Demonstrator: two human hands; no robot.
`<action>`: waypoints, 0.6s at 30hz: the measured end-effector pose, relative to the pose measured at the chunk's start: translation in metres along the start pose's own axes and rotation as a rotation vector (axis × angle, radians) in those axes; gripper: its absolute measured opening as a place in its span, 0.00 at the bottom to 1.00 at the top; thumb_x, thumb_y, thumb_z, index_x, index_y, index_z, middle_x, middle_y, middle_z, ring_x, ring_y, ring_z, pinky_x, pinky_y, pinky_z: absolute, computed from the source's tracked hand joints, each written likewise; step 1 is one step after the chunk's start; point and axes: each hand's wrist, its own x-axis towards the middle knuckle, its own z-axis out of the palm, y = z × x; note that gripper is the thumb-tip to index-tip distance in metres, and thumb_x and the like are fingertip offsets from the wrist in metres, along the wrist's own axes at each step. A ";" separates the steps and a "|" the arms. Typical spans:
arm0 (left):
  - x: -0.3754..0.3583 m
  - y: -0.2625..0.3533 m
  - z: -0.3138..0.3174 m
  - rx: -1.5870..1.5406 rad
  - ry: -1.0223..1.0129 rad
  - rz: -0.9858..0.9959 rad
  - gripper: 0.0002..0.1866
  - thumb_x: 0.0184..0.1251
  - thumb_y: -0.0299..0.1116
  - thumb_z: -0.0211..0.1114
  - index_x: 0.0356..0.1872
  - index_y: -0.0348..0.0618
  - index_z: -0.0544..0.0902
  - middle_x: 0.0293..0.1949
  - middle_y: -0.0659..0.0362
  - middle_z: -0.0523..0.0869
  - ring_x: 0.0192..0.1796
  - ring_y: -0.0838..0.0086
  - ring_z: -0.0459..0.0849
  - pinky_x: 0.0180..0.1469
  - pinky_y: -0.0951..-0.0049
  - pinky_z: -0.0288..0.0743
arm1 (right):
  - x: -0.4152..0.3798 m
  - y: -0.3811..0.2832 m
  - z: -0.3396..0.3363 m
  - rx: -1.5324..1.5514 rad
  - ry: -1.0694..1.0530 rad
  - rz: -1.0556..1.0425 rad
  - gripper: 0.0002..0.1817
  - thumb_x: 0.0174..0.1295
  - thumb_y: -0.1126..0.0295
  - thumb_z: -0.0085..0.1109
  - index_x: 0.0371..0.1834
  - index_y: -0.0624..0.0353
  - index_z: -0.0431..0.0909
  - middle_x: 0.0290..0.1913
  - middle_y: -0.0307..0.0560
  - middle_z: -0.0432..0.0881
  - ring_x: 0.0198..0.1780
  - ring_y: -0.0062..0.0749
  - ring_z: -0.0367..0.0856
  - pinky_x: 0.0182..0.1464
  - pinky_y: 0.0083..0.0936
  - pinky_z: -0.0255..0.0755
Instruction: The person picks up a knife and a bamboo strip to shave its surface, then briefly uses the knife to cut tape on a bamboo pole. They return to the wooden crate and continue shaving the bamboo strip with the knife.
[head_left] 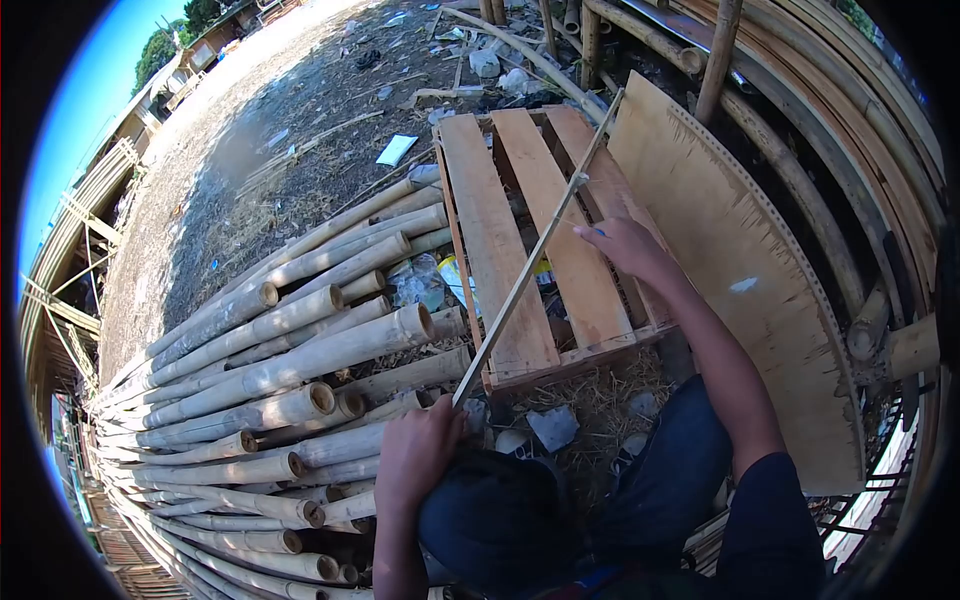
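A long thin bamboo strip runs slantwise over a wooden pallet with broad slats. My left hand is closed round the strip's near end, above my left knee. My right hand is over the pallet's right side, just right of the strip, its fingers curled. A small bluish bit shows at those fingers, but what they hold is hidden. A pale node or frayed spot sits on the strip beyond the right hand. The strip's far end reaches past the pallet's far right corner.
Many cut bamboo poles are stacked at the left, their ends facing the pallet. A plywood sheet leans at the right, before a rack of bamboo and boards. Plastic litter and a white packet lie on the ground.
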 end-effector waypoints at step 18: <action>-0.003 0.011 -0.003 0.174 0.043 0.002 0.11 0.69 0.40 0.61 0.31 0.44 0.76 0.19 0.49 0.80 0.26 0.49 0.82 0.31 0.50 0.71 | -0.031 -0.063 -0.017 -0.100 -0.308 0.007 0.33 0.71 0.41 0.46 0.31 0.64 0.84 0.27 0.60 0.82 0.33 0.57 0.82 0.41 0.47 0.75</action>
